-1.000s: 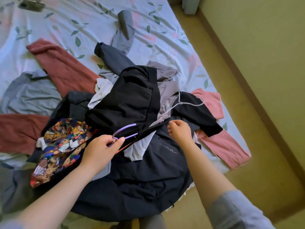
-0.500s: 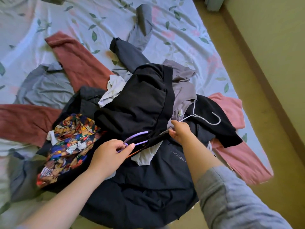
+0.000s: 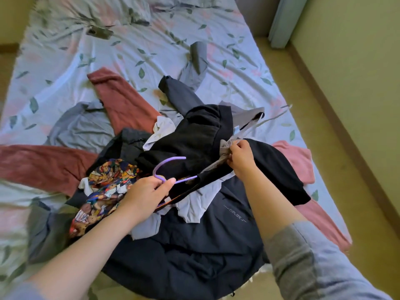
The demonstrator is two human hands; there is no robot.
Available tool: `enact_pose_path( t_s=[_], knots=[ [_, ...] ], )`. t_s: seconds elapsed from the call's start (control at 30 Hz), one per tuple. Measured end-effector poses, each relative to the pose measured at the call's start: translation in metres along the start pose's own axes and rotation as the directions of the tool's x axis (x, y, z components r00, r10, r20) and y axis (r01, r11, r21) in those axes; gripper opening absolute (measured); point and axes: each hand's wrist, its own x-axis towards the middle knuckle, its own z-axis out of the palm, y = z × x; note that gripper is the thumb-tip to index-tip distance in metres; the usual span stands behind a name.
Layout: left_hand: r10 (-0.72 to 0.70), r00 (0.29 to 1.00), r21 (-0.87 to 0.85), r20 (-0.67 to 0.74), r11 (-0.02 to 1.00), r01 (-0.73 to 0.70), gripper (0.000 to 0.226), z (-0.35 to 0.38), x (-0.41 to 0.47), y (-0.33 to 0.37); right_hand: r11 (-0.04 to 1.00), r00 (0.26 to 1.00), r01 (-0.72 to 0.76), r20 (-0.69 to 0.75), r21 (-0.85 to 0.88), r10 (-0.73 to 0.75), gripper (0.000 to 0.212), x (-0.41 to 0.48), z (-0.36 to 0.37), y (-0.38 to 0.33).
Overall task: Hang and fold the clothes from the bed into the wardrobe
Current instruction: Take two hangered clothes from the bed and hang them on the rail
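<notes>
While the head camera looks down on the bed (image 3: 65,68), I log both hands at work over the clothes heap at its near edge.

Left hand (image 3: 147,195): fingers (image 3: 159,186) curled, thumb and forefinger pinching the neck of a purple hanger (image 3: 167,163). Its hook arches up and to the left of the hand. The hanger's lower bars run under a black garment (image 3: 194,139) lying on top of the heap.

Right hand (image 3: 240,159): fingers closed round the base of a white hanger (image 3: 263,122), which is heavily motion-blurred and slants up and away to the right. A grey garment (image 3: 225,148) is bunched against the same fingers; I cannot tell whether it is inside the grip or only hanging from the wire. The right forearm wears a grey sleeve (image 3: 303,263).

Heap contents, all on the bed:
- Dark navy jacket (image 3: 205,252) with small white lettering, nearest me, draped over the mattress edge.
- Bear-print garment (image 3: 108,187), just left of the left hand.
- Pale blue-white garment (image 3: 192,208), between jacket and black garment.
- Maroon garment (image 3: 123,100), spread out to the left.
- Pink garment (image 3: 303,163), partly under the black one at the right edge.
- Grey shirt (image 3: 82,126), flat on the leaf-print sheet.

Farther up the sheet lies a small dark object (image 3: 99,33) — too blurred to name.
</notes>
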Motion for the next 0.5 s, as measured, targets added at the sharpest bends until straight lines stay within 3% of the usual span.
enact_pose_path(
  t_s=[0.23, 0.5],
  knots=[
    [0.041, 0.996, -0.111, -0.084, 0.993, -0.050, 0.051, -0.055, -0.015, 0.041, 0.975, 0.971, 0.217, 0.089, 0.046, -0.221, 0.016, -0.065, 0.017, -0.115],
    [0.200, 0.936, -0.154, -0.290, 0.955, -0.252, 0.047, -0.162, -0.028, 0.106, 0.911, 0.900, 0.413, 0.153, 0.006, -0.409, 0.020, -0.164, 0.025, -0.244]
  ],
)
